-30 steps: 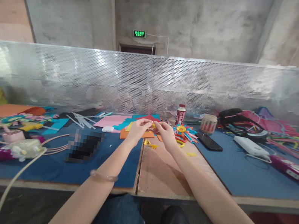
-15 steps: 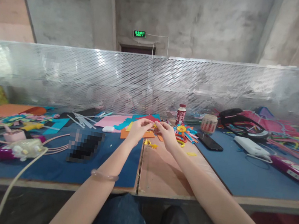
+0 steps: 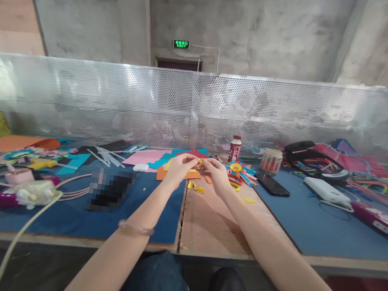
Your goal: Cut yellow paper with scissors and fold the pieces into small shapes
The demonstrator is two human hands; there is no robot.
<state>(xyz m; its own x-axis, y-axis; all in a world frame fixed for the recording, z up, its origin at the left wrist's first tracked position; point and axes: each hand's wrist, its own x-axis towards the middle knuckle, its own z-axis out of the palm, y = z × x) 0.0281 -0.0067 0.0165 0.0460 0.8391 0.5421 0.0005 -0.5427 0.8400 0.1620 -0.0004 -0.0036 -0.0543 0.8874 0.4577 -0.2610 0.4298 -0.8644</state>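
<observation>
Both of my hands meet above the far part of the wooden strip. My left hand [image 3: 180, 167] and my right hand [image 3: 216, 172] are closed in a pinch on a small yellow paper piece [image 3: 200, 162] between their fingertips; its shape is mostly hidden. Below them, several curled yellow paper scraps [image 3: 197, 189] lie on the wood. Just right of my right hand is a paper flower [image 3: 236, 168] with a yellow centre and blue and red petals. Orange paper [image 3: 162, 174] and other coloured sheets lie behind my left hand.
A bottle [image 3: 235, 149], a jar [image 3: 271, 161] and a black phone [image 3: 272, 184] stand or lie right of my hands. Further right are a white power bank [image 3: 327, 192] and a purple power strip [image 3: 385, 222]. Cables and a plug cluster [image 3: 35, 192] are at left. A perforated metal screen [image 3: 112, 102] closes the back.
My fingertips have shifted slightly around the yellow paper piece, which shows a little more between them. Otherwise the hands and the table look the same.
</observation>
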